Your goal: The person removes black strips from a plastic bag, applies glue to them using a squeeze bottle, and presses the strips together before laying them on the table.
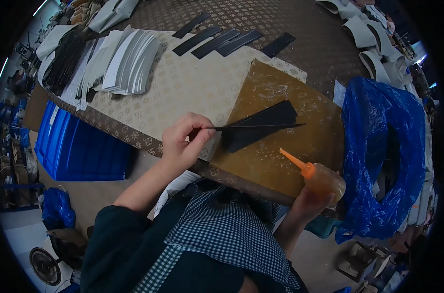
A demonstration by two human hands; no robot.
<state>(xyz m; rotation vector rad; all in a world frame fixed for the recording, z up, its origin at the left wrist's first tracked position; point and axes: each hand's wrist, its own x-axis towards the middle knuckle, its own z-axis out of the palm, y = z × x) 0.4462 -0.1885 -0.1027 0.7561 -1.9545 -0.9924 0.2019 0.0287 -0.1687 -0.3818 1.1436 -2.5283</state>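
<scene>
Between the fingertips of my left hand [186, 139] is the end of a thin black strip [261, 127], seen edge-on and pointing right. Below it, more black pieces [275, 113] lie on a brown board [319, 115]. My right hand [314, 199] is wrapped round a glue bottle [328, 182] with an orange nozzle, which points up and left over the board's lower right part. The nozzle tip is apart from the strip. Small droplets or specks show on the board near the tip.
Several black strips [197, 41] lie at the table's far side. Stacks of white strips [131, 61] and a black bundle [65, 61] are at the left. A blue plastic bag [361, 146] stands right of the board. Below the table's left edge is a blue bin [80, 146].
</scene>
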